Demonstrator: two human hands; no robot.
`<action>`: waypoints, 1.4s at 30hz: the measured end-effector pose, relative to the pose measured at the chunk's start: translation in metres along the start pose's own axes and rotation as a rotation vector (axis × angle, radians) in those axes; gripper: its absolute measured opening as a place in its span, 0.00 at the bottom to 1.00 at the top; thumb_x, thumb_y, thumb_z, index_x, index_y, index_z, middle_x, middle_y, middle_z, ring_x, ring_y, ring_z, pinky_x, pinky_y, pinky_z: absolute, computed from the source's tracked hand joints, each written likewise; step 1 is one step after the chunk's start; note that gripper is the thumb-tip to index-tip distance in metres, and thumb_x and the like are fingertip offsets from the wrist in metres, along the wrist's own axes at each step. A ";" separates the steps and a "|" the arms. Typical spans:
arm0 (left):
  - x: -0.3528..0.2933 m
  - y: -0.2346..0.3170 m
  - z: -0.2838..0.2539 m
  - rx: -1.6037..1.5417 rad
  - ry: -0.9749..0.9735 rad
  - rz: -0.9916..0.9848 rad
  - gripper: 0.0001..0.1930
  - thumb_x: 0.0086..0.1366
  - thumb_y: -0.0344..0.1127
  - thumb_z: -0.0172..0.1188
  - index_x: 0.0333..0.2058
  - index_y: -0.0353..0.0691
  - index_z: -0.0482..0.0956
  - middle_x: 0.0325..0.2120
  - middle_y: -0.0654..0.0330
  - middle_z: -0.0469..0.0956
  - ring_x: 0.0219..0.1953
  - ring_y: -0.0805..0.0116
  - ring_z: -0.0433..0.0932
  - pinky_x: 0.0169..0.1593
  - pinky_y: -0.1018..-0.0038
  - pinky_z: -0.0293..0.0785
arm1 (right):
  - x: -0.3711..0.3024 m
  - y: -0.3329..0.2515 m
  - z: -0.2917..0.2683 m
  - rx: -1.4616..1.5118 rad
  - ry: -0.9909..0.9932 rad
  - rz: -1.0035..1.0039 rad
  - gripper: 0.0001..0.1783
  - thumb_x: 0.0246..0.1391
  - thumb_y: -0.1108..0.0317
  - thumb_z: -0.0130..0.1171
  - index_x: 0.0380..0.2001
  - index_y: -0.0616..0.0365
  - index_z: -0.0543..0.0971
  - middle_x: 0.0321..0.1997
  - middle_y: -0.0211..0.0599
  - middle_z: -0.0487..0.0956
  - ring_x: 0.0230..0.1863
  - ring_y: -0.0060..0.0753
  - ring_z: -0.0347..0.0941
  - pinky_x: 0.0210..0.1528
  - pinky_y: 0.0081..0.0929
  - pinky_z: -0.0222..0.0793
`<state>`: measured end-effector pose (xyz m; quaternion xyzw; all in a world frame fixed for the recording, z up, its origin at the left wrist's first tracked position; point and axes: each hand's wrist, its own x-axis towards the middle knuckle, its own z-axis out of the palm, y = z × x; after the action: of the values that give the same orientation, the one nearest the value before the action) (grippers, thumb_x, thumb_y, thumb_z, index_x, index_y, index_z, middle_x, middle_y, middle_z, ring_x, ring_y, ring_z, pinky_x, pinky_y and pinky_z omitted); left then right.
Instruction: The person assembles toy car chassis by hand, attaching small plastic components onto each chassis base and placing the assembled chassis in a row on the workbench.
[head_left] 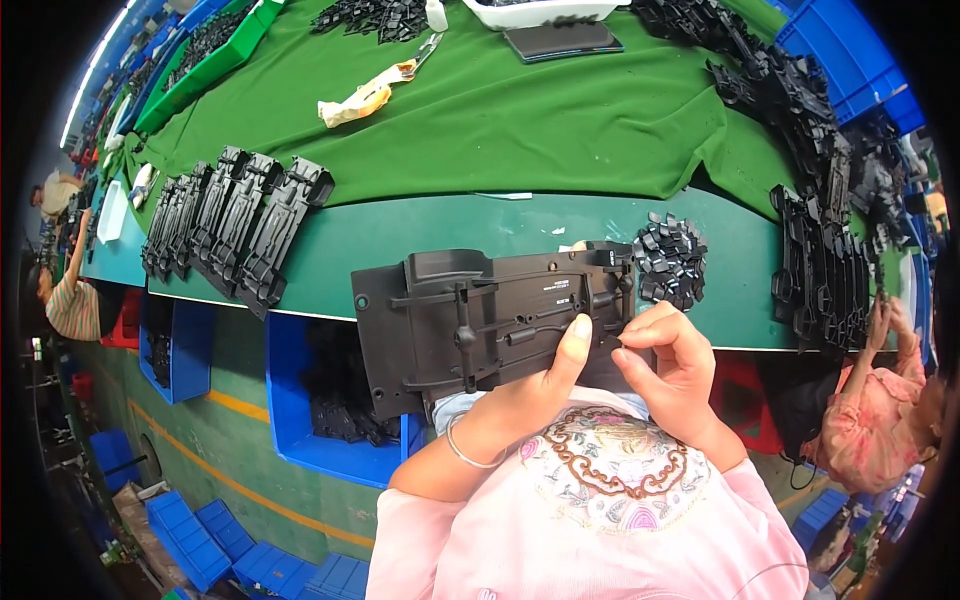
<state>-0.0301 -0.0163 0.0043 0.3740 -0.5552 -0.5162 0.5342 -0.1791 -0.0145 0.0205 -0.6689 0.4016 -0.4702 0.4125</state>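
Note:
A long black moulded plastic part (540, 310), with ribs, round bosses and a raised box at its left end, is held up in front of my chest. My left hand (540, 385) grips it from below, thumb lying across its near face and the other fingers hidden behind. Close to the part's lower right edge, my right hand (668, 365) has thumb and index finger pinched together; whatever is between them is too small to make out. A heap of small black clips (672, 260) lies on the table just beyond my right hand.
Similar black parts stand in a row (240, 215) at left and another (820, 265) at right. Green cloth (500, 130) covers the table's far side, bearing a phone (563, 40) and a taped tool (372, 95). A blue bin (350, 455) stands below. Co-workers sit at both sides.

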 end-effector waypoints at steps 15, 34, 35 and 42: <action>-0.002 -0.003 0.001 0.091 0.019 0.057 0.22 0.58 0.30 0.42 0.50 0.27 0.56 0.49 0.48 0.60 0.51 0.62 0.61 0.54 0.70 0.55 | 0.007 -0.007 0.000 -0.213 -0.094 -0.029 0.09 0.33 0.83 0.58 0.22 0.64 0.71 0.22 0.38 0.71 0.24 0.31 0.69 0.25 0.21 0.64; -0.001 -0.003 0.004 0.202 0.017 0.047 0.22 0.57 0.30 0.44 0.50 0.27 0.57 0.50 0.45 0.59 0.54 0.56 0.58 0.54 0.68 0.55 | 0.012 -0.006 0.002 -0.323 -0.091 0.028 0.06 0.37 0.81 0.55 0.19 0.64 0.68 0.21 0.35 0.63 0.21 0.25 0.62 0.22 0.19 0.59; -0.003 -0.001 0.006 0.100 0.038 -0.035 0.22 0.57 0.30 0.44 0.50 0.27 0.57 0.51 0.44 0.58 0.55 0.55 0.57 0.54 0.68 0.55 | 0.012 -0.005 0.005 -0.319 -0.080 0.031 0.06 0.36 0.81 0.54 0.18 0.64 0.67 0.21 0.35 0.63 0.21 0.25 0.62 0.23 0.20 0.59; 0.002 0.005 0.001 0.343 0.023 0.161 0.23 0.58 0.29 0.43 0.52 0.27 0.53 0.52 0.43 0.56 0.55 0.54 0.56 0.54 0.67 0.55 | 0.015 0.000 0.010 -0.323 -0.071 0.046 0.06 0.36 0.82 0.53 0.18 0.64 0.67 0.21 0.35 0.63 0.21 0.27 0.62 0.23 0.21 0.60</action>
<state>-0.0309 -0.0168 0.0094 0.4200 -0.6570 -0.3652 0.5085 -0.1660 -0.0264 0.0225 -0.7332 0.4724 -0.3660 0.3244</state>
